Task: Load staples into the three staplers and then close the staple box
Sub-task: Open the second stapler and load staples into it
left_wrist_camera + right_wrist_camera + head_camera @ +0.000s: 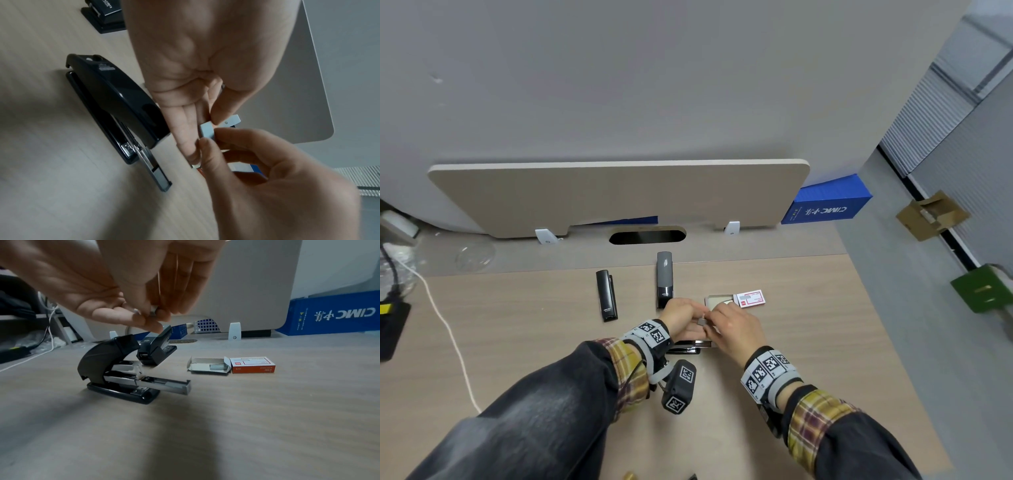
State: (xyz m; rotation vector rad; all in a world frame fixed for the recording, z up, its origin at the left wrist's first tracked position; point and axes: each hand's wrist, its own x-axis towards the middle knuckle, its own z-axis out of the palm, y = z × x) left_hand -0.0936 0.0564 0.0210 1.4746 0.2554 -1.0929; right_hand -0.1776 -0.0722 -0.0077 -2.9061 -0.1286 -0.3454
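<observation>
The staple strip (207, 130) is in the air between both hands, above the near middle of the desk (808, 342). The left hand (195, 68) pinches it between thumb and fingers. The right hand (267, 170) takes its other end between thumb and forefinger, perhaps to break off or square up a length.

Directly below, nearer the person, sits the open stapler (123, 371). Its cover is swung up and its tray (164, 384) is pulled out, pointing toward the right edge of the desk. The tray's long axis therefore runs left to right, so I judge the strip must be turned parallel to it and lowered straight down. The right hand is on the tray's open end and looks better placed to seat it.

The staple box (252, 365) lies near the right edge, beyond the hands, with its inner drawer (207, 366) slid out leftward and some staples inside. Two more staplers lie toward the far edge, long axes pointing away from the person: the grey stapler (664, 279) just beyond the left hand, and the black stapler (606, 294) to its left. Both appear closed.
</observation>
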